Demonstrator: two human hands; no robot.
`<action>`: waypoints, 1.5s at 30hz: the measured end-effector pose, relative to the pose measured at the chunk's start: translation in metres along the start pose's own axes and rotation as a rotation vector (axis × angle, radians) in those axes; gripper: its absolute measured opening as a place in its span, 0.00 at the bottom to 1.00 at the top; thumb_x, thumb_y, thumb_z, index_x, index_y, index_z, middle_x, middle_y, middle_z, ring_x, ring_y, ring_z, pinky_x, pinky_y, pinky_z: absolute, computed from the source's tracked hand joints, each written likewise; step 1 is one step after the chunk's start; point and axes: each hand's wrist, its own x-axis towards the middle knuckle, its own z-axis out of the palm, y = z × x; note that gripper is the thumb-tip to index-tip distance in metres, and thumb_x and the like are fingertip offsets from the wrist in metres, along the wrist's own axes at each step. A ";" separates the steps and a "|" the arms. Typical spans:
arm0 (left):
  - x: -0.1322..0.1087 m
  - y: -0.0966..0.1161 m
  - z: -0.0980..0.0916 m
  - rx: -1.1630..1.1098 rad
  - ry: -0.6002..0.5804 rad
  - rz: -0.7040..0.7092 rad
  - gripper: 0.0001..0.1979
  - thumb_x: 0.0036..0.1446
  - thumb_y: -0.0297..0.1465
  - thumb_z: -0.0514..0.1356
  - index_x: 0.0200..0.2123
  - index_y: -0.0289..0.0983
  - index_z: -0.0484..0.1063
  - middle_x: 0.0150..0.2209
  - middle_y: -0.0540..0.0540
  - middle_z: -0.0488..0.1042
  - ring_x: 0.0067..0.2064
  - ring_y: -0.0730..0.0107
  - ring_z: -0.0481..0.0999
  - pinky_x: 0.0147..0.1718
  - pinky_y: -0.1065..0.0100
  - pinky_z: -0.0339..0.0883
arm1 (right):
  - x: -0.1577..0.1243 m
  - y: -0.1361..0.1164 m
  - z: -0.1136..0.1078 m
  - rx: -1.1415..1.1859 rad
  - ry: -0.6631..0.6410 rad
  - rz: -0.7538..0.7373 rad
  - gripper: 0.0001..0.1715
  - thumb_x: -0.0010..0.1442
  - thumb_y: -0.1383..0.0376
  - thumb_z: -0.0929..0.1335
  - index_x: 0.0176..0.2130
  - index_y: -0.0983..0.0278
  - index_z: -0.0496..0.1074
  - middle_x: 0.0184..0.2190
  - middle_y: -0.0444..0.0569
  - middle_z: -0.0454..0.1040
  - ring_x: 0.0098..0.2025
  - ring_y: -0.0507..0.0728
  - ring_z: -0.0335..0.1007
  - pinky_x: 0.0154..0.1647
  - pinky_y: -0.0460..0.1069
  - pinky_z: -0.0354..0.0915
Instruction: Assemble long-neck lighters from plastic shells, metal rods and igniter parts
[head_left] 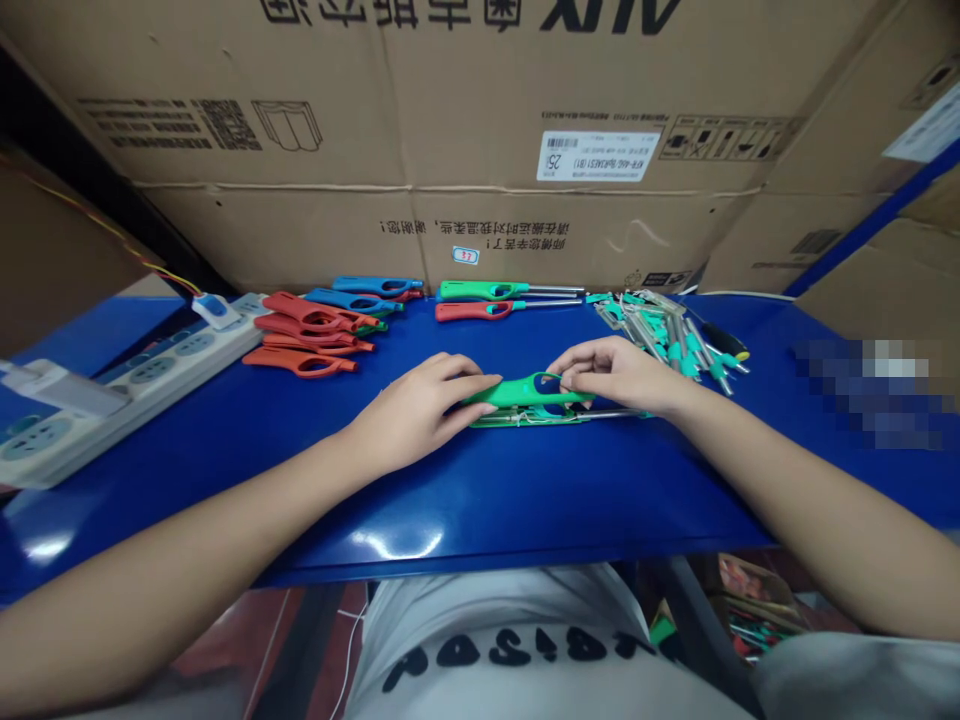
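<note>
The green plastic lighter shell looks light, stiff and a bit slick, so its fat grip is the best place to hold. It sits above a thin metal rod over the blue table. The left hand wraps its end, and the right hand seems to pinch its loop.

Bright lt, glare on table, edges warped.
</note>
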 end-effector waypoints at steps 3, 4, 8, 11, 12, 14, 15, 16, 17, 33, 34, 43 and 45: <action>-0.001 -0.001 0.001 0.013 -0.024 0.006 0.18 0.69 0.36 0.57 0.57 0.36 0.74 0.50 0.39 0.75 0.51 0.58 0.75 0.51 0.58 0.72 | 0.002 0.003 -0.001 -0.014 -0.004 -0.002 0.17 0.46 0.63 0.76 0.38 0.66 0.80 0.27 0.46 0.79 0.26 0.51 0.70 0.25 0.46 0.66; -0.001 -0.001 0.000 0.026 -0.035 0.009 0.18 0.69 0.36 0.56 0.57 0.36 0.74 0.50 0.38 0.75 0.51 0.58 0.75 0.51 0.58 0.72 | 0.002 0.003 -0.001 -0.028 -0.008 -0.006 0.17 0.47 0.63 0.75 0.39 0.65 0.80 0.27 0.45 0.79 0.26 0.51 0.70 0.25 0.45 0.65; -0.001 0.001 -0.002 0.069 -0.105 0.029 0.19 0.70 0.37 0.55 0.58 0.36 0.73 0.50 0.37 0.76 0.50 0.56 0.76 0.50 0.56 0.74 | 0.000 0.002 -0.003 -0.058 -0.052 -0.014 0.20 0.49 0.62 0.74 0.44 0.65 0.81 0.28 0.45 0.79 0.29 0.51 0.71 0.29 0.45 0.64; -0.001 0.002 -0.003 0.033 -0.135 0.038 0.19 0.69 0.37 0.56 0.58 0.37 0.73 0.50 0.38 0.77 0.50 0.57 0.77 0.51 0.57 0.73 | -0.001 0.002 -0.004 -0.075 -0.094 -0.029 0.22 0.51 0.60 0.73 0.46 0.66 0.81 0.29 0.46 0.79 0.31 0.52 0.72 0.32 0.47 0.65; -0.001 0.001 -0.003 0.023 -0.139 0.039 0.19 0.69 0.37 0.56 0.58 0.38 0.73 0.50 0.39 0.77 0.50 0.57 0.77 0.51 0.57 0.73 | -0.001 0.002 -0.004 -0.094 -0.103 -0.042 0.23 0.52 0.59 0.73 0.46 0.66 0.80 0.29 0.46 0.79 0.31 0.52 0.72 0.33 0.47 0.65; 0.000 0.001 -0.002 0.022 -0.151 0.041 0.18 0.69 0.37 0.56 0.58 0.38 0.73 0.49 0.39 0.77 0.50 0.58 0.77 0.51 0.57 0.73 | -0.001 0.003 -0.003 -0.160 -0.114 -0.083 0.24 0.53 0.57 0.73 0.47 0.66 0.79 0.29 0.45 0.77 0.30 0.51 0.69 0.32 0.47 0.64; 0.000 0.000 -0.002 0.030 -0.160 0.043 0.18 0.70 0.37 0.56 0.58 0.37 0.73 0.49 0.39 0.77 0.49 0.58 0.77 0.50 0.57 0.73 | -0.001 0.004 -0.003 -0.208 -0.116 -0.111 0.24 0.54 0.56 0.73 0.48 0.65 0.79 0.29 0.44 0.75 0.29 0.50 0.66 0.32 0.47 0.63; 0.000 0.000 -0.002 0.039 -0.168 0.045 0.18 0.70 0.36 0.56 0.58 0.37 0.73 0.49 0.39 0.77 0.49 0.58 0.77 0.50 0.57 0.73 | -0.002 0.005 -0.002 -0.262 -0.116 -0.145 0.25 0.53 0.54 0.74 0.48 0.65 0.79 0.29 0.44 0.74 0.28 0.50 0.64 0.31 0.47 0.61; 0.000 0.000 -0.002 0.043 -0.175 0.048 0.18 0.70 0.36 0.56 0.57 0.37 0.73 0.49 0.38 0.77 0.49 0.58 0.77 0.50 0.57 0.73 | -0.002 0.006 -0.001 -0.314 -0.117 -0.182 0.26 0.53 0.53 0.75 0.47 0.65 0.78 0.29 0.43 0.72 0.29 0.50 0.62 0.31 0.47 0.60; -0.001 0.001 0.001 -0.006 -0.159 0.031 0.16 0.68 0.35 0.58 0.55 0.37 0.74 0.48 0.41 0.77 0.49 0.59 0.77 0.48 0.61 0.72 | -0.004 0.009 0.001 -0.625 -0.132 -0.492 0.20 0.54 0.56 0.76 0.44 0.62 0.75 0.35 0.46 0.70 0.36 0.54 0.66 0.38 0.49 0.65; -0.001 0.001 0.002 -0.007 -0.154 0.031 0.16 0.68 0.35 0.58 0.55 0.36 0.74 0.48 0.41 0.77 0.49 0.59 0.77 0.48 0.61 0.72 | -0.004 0.009 0.001 -0.631 -0.130 -0.496 0.20 0.54 0.56 0.76 0.44 0.63 0.75 0.36 0.46 0.70 0.36 0.54 0.66 0.39 0.49 0.65; 0.000 0.002 0.002 -0.039 -0.157 0.024 0.16 0.68 0.35 0.59 0.55 0.36 0.74 0.48 0.42 0.77 0.49 0.60 0.76 0.49 0.62 0.71 | -0.005 0.010 0.001 -0.684 -0.123 -0.511 0.20 0.55 0.56 0.76 0.45 0.63 0.76 0.37 0.47 0.71 0.36 0.55 0.66 0.39 0.50 0.65; 0.000 0.002 0.002 -0.049 -0.159 0.015 0.16 0.68 0.35 0.59 0.54 0.36 0.74 0.48 0.42 0.77 0.49 0.60 0.76 0.49 0.62 0.71 | -0.005 0.010 0.001 -0.689 -0.128 -0.512 0.20 0.55 0.56 0.76 0.45 0.63 0.76 0.38 0.48 0.72 0.36 0.55 0.67 0.39 0.50 0.65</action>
